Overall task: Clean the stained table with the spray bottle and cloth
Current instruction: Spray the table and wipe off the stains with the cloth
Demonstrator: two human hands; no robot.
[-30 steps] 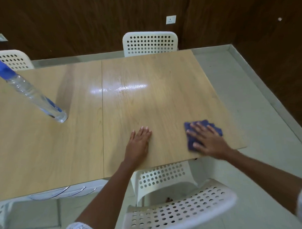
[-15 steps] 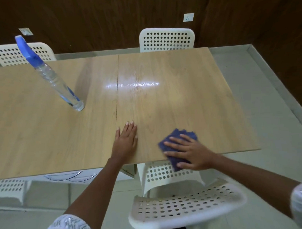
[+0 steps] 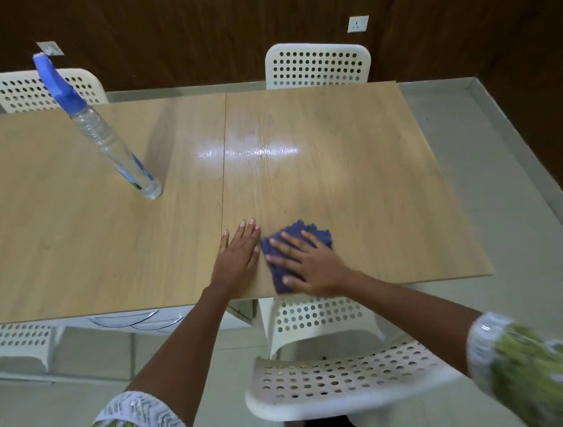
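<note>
right hand (image 3: 310, 265) flat on cloth (image 3: 295, 241), left hand (image 3: 238, 254) beside

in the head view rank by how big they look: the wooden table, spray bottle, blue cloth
1. Light wooden table, by far.
2. Clear spray bottle with blue nozzle.
3. Dark blue cloth, partly hidden under the right hand, so unsure.

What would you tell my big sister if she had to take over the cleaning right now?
Left hand: flat on the table, palm down, holding nothing.
Right hand: pressed flat on the blue cloth, right beside the left hand, near the front edge.
Spray bottle: standing on the table's left half, away from both hands.
Done: wiping is under way, and no stain shows on the wood.
Left: probably wipe the remaining surface, spraying again if marks turn up.
</note>
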